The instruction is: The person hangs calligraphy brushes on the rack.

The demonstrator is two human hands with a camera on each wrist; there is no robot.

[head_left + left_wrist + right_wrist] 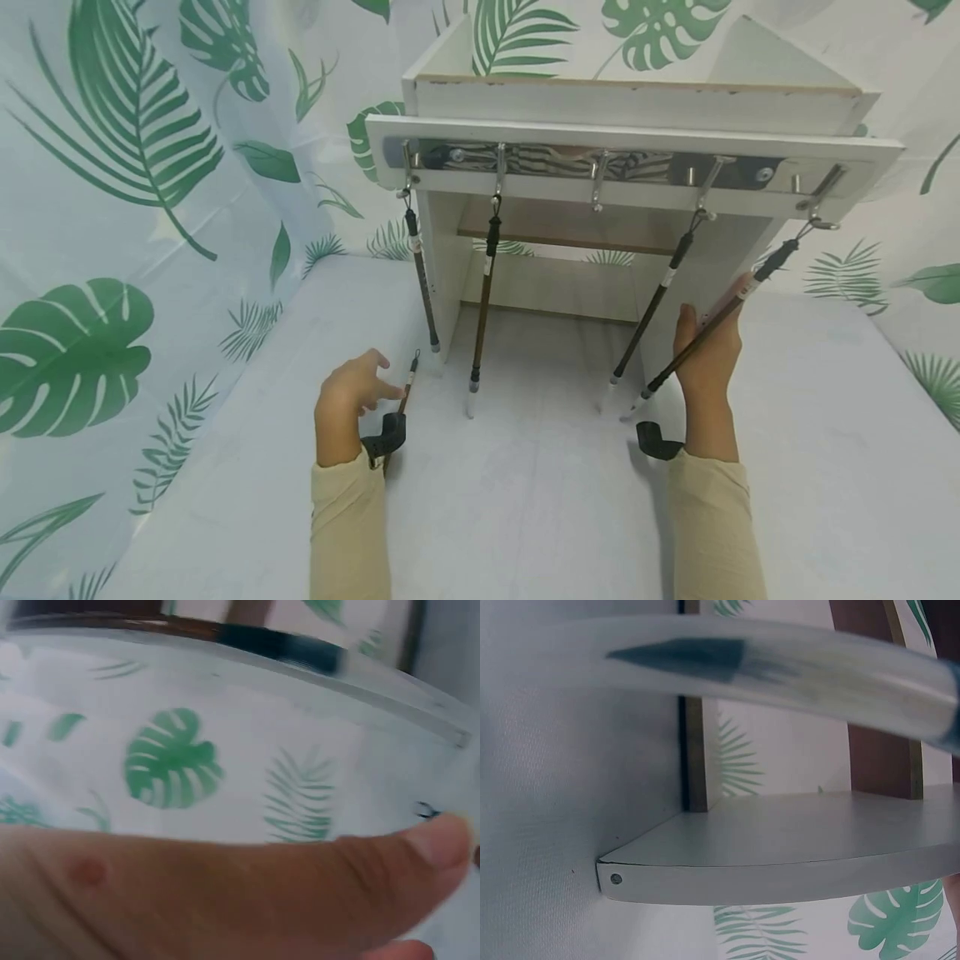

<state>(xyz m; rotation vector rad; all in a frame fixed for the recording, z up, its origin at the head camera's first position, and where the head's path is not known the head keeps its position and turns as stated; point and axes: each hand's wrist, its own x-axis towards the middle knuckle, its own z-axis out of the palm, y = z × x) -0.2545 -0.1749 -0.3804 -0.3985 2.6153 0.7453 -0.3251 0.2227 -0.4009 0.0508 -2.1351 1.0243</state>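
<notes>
My left hand (345,404) is beside a capped paintbrush (409,382) lying on the table, its thumb and fingers spread apart near the shaft. In the left wrist view the thumb (300,889) reaches toward the brush's hanging loop (427,811). On the other side my right hand (708,354) grips the side panel (701,258) of a white rack, behind the rightmost hanging brush (712,323). That brush's clear cap (810,675) crosses the right wrist view, dark bristles inside. More brushes (486,300) hang by loops from metal hooks (501,167).
The white rack (637,192) has a hook rail across its front and an open top tray (637,108). Its middle hook (597,179) carries no brush. A brown shelf (562,225) spans the inside. Leaf-patterned cloth (247,167) covers the walls behind the white table (525,500).
</notes>
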